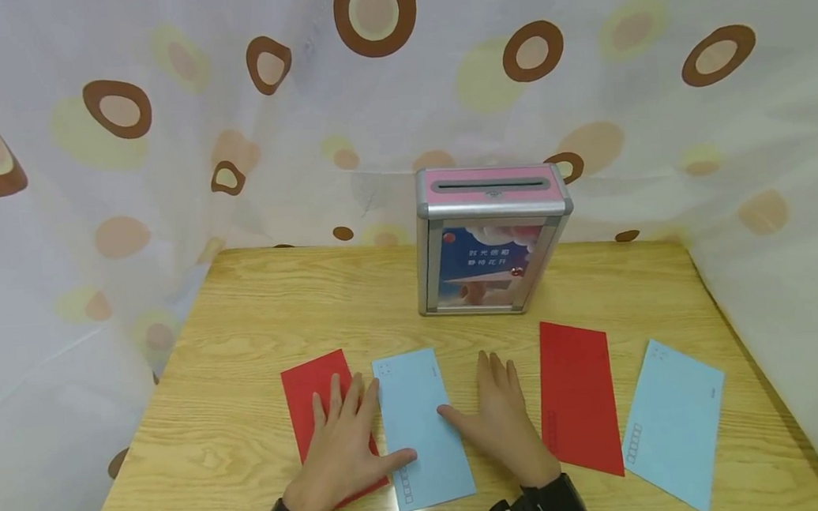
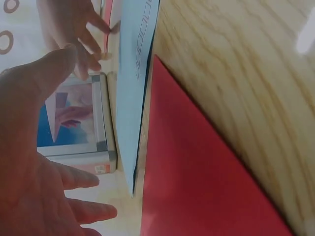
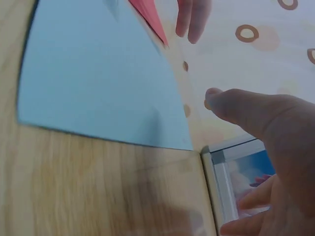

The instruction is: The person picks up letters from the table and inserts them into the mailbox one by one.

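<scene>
My left hand [image 1: 344,446] hovers, fingers spread, over a red envelope [image 1: 309,380]. Its thumb reaches across a light blue envelope [image 1: 424,421] that lies just to the right. In the left wrist view a gap shows between my fingers and the red envelope [image 2: 192,167]. Beside the blue envelope's right edge is my right hand [image 1: 501,427], its fingers extended and pointing forward. The right thumb overlaps that edge in the head view; the right wrist view shows it raised above the blue envelope [image 3: 98,78]. Neither hand holds anything.
A pink and silver box [image 1: 493,238] with a slot [image 1: 493,185] in its top stands at the back of the wooden table [image 1: 200,428]. To the right lie another red envelope [image 1: 579,402] and another blue envelope [image 1: 677,423]. A patterned curtain [image 1: 399,114] hangs behind.
</scene>
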Demonstrator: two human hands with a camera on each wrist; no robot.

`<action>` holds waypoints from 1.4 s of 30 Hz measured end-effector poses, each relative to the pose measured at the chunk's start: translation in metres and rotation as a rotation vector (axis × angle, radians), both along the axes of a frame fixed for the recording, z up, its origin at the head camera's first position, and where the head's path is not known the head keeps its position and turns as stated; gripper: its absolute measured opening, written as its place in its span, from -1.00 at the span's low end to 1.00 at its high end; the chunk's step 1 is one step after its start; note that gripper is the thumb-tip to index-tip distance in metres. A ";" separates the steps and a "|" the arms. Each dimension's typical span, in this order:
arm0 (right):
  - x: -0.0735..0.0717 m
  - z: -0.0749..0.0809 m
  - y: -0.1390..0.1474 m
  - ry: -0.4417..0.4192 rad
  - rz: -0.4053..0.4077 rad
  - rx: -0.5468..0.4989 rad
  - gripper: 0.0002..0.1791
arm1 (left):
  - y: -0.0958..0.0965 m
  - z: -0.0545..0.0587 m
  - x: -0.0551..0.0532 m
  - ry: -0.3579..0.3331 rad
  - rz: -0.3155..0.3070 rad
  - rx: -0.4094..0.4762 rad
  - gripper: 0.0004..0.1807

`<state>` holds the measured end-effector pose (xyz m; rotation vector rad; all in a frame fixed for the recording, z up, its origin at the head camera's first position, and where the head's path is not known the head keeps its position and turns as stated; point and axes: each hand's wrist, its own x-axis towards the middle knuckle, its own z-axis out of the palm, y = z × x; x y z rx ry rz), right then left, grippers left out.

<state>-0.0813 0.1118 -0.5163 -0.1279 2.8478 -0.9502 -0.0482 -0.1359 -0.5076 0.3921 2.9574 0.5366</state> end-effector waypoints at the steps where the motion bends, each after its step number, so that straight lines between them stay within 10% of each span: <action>1: -0.003 -0.002 -0.003 0.000 -0.001 0.010 0.20 | 0.001 -0.001 0.000 -0.005 -0.019 -0.008 0.17; 11: -0.016 -0.003 -0.020 -0.050 -0.018 0.064 0.08 | 0.014 -0.004 0.000 -0.050 -0.203 -0.071 0.04; 42: -0.016 -0.002 -0.009 0.085 -0.037 0.066 -0.58 | 0.026 -0.006 0.013 -0.140 -0.301 -0.029 0.02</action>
